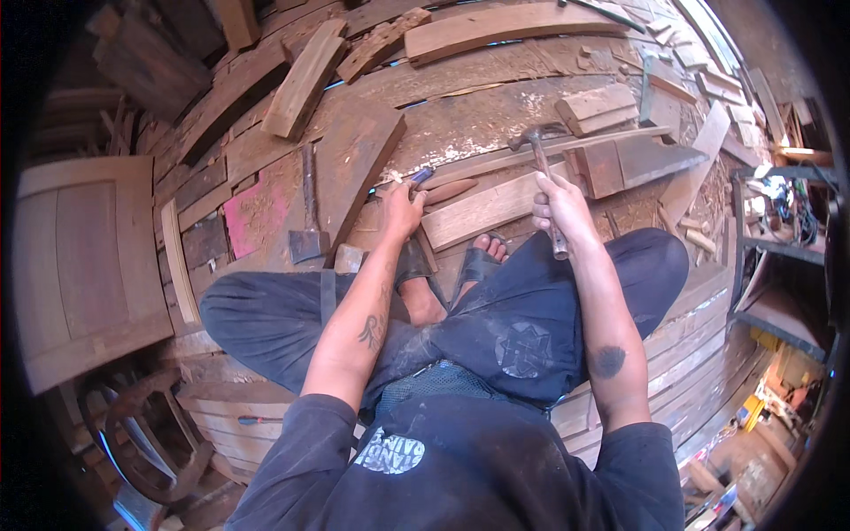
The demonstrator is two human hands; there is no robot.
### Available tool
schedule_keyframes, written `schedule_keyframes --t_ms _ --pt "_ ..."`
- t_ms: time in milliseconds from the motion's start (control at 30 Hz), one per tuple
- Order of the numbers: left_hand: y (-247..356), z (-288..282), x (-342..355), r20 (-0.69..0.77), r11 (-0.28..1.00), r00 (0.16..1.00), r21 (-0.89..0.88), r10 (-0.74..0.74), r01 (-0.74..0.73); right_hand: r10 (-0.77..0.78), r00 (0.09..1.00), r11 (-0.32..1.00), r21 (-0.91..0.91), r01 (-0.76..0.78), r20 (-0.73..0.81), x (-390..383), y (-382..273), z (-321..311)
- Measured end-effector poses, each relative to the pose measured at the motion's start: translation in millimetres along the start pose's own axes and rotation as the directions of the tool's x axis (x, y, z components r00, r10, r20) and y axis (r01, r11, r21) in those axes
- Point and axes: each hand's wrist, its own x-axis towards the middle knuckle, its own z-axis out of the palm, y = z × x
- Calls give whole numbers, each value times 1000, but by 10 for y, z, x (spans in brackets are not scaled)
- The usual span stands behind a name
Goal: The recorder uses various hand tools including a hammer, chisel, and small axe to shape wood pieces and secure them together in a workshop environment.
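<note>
My right hand [562,208] is closed round the handle of a claw hammer [537,142], whose metal head is raised beyond my fist. The handle's end sticks out below it. My left hand [402,211] is closed near my left foot. From its fingertips juts a short blue-handled tool [422,176]; its working end is hidden. Just right of that hand lies a pointed brown wooden piece [450,190]. A pale wooden board [487,211] lies aslant between my hands, beyond my sandalled feet.
Left of my left hand, a long-handled tool with a dark broad head [308,246] lies by a thick plank [354,164] and a pink sheet [257,214]. Wood blocks [598,108] lie at the right. A panelled door [93,265] is at far left, a metal shelf [779,243] at far right.
</note>
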Motion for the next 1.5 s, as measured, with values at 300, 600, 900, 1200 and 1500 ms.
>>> schedule_keyframes --t_ms 300,600,900,1200,1500 --pt "55 325 67 119 982 992 188 -29 6 -99 995 969 -230 92 -22 115 24 49" --pt "27 -146 136 104 985 993 -170 57 -39 -171 985 772 -616 158 38 291 215 62" --pt "226 -465 11 -26 975 987 -152 161 -163 -198 977 567 -805 175 73 185 223 162" --pt "38 -529 137 -252 971 960 -169 125 -171 -160 986 458 -880 122 54 72 117 216" --pt "-165 -1062 246 -266 726 959 -679 -101 -112 -129 989 393 -912 120 74 45 90 213"
